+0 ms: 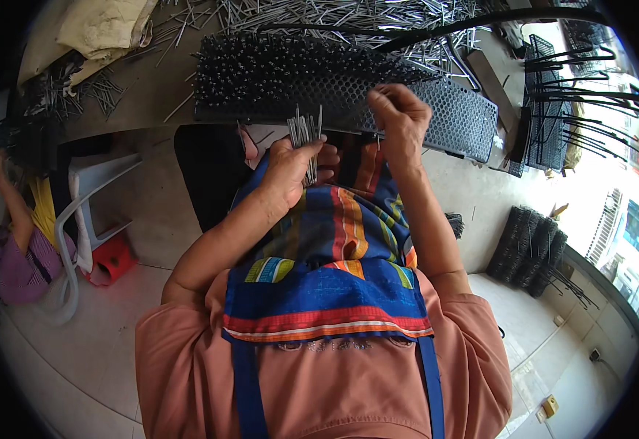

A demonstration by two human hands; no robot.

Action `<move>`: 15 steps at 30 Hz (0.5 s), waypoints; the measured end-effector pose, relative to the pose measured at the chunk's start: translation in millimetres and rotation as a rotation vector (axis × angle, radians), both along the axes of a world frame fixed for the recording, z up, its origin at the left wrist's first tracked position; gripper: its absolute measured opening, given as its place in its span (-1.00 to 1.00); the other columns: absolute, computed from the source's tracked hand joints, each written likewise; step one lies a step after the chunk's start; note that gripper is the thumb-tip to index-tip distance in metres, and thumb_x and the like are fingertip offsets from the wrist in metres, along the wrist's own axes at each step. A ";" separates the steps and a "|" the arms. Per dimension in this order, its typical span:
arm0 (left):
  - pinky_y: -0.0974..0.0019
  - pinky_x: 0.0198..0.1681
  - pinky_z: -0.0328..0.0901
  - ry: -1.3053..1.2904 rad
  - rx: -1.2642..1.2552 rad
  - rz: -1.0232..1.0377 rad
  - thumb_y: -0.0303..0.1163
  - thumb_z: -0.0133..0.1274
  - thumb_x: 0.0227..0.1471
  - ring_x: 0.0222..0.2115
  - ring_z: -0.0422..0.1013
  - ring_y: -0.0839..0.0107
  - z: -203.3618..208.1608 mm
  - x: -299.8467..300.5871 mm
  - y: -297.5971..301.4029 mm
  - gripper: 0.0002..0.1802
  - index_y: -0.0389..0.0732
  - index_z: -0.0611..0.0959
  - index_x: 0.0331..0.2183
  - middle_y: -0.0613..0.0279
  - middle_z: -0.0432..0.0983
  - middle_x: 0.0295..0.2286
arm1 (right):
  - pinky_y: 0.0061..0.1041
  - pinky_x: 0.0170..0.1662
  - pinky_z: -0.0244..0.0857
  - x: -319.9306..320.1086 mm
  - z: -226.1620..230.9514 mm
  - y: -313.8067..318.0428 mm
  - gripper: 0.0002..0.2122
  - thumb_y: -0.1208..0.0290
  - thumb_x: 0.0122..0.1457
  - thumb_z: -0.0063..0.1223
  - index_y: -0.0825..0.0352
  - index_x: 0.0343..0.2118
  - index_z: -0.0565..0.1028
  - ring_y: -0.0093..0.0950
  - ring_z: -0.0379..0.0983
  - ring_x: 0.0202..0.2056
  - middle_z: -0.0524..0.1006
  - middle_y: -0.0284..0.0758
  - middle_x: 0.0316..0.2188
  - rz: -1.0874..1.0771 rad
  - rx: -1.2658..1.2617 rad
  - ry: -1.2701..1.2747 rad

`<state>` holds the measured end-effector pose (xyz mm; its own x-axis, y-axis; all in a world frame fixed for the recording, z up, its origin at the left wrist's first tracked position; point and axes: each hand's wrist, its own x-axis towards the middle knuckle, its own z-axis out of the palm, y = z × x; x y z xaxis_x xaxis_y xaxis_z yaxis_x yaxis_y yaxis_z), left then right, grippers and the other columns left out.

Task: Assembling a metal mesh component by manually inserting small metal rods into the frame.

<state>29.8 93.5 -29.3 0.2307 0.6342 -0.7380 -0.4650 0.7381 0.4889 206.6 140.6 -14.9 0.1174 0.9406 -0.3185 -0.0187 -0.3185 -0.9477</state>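
A bundle of thin grey metal rods (305, 130) stands upright in my left hand (290, 167), which is closed round its lower part, close to the front edge of a long black perforated metal tray (455, 117). Above the tray's front middle, my right hand (405, 121) is closed with thumb and forefinger pinched together. Whatever they pinch, if anything, is too small or hidden to make out. Many dark rods (261, 77) stand packed in the tray's holes at the left and along the back, while bare holes show at its right and front.
Loose metal rods (378, 22) lie heaped behind the tray. A pale cloth (104, 29) lies at the far left. Black wire racks (546, 110) stand at the right, and dark bundles (528, 252) sit on the floor. Another person (23, 256) sits at the left near a white chair (71, 241).
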 end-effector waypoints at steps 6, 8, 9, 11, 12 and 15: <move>0.31 -0.48 0.47 0.018 0.062 0.006 -0.57 0.02 0.06 -0.49 0.56 0.32 5.5 5.6 -4.1 -0.83 -0.26 0.55 -0.24 0.10 0.60 -0.42 | -0.74 -0.46 0.15 -9.0 -12.3 31.0 -0.91 0.67 -0.02 0.23 0.39 -0.43 0.60 -0.77 0.29 -0.53 0.49 -0.50 -0.57 -0.121 0.655 -0.393; 0.31 -0.48 0.47 -0.014 0.073 0.000 -0.58 0.01 0.05 -0.50 0.56 0.32 2.1 5.5 -3.2 -0.82 -0.26 0.55 -0.24 0.09 0.60 -0.43 | -0.72 -0.43 0.21 -12.0 -13.1 31.9 -0.91 0.69 -0.06 0.24 0.41 -0.45 0.60 -0.73 0.35 -0.49 0.51 -0.44 -0.55 -0.101 0.624 -0.389; 0.32 -0.48 0.47 -0.024 0.047 -0.011 -0.58 0.01 0.05 -0.50 0.56 0.32 -3.4 5.7 -2.1 -0.83 -0.26 0.55 -0.24 0.09 0.60 -0.43 | -0.70 -0.43 0.23 -12.8 -16.1 34.0 -0.90 0.68 -0.06 0.24 0.40 -0.45 0.61 -0.70 0.38 -0.50 0.52 -0.42 -0.55 -0.069 0.638 -0.464; 0.32 -0.48 0.46 -0.034 0.017 -0.022 -0.58 0.02 0.05 -0.50 0.55 0.31 -5.8 5.5 -0.3 -0.83 -0.26 0.55 -0.24 0.08 0.60 -0.44 | -0.68 -0.44 0.26 -16.0 -15.2 35.2 -0.90 0.67 -0.07 0.25 0.39 -0.45 0.61 -0.67 0.41 -0.51 0.53 -0.40 -0.55 -0.037 0.649 -0.541; 0.29 -0.45 0.47 -0.034 0.008 -0.044 -0.57 0.02 0.06 -0.47 0.55 0.30 -5.6 4.4 0.1 -0.82 -0.28 0.56 -0.23 0.08 0.60 -0.42 | -0.66 -0.45 0.28 -17.9 -13.1 35.2 -0.90 0.65 -0.08 0.26 0.38 -0.44 0.62 -0.63 0.42 -0.53 0.54 -0.38 -0.55 -0.016 0.617 -0.625; 0.27 -0.42 0.47 -0.036 0.015 -0.068 -0.57 0.03 0.07 -0.44 0.55 0.29 -4.9 4.0 1.1 -0.82 -0.31 0.58 -0.22 0.08 0.60 -0.40 | -0.63 -0.47 0.30 -21.0 -10.8 37.9 -0.89 0.61 -0.08 0.28 0.36 -0.43 0.63 -0.58 0.45 -0.57 0.55 -0.35 -0.55 -0.013 0.632 -0.704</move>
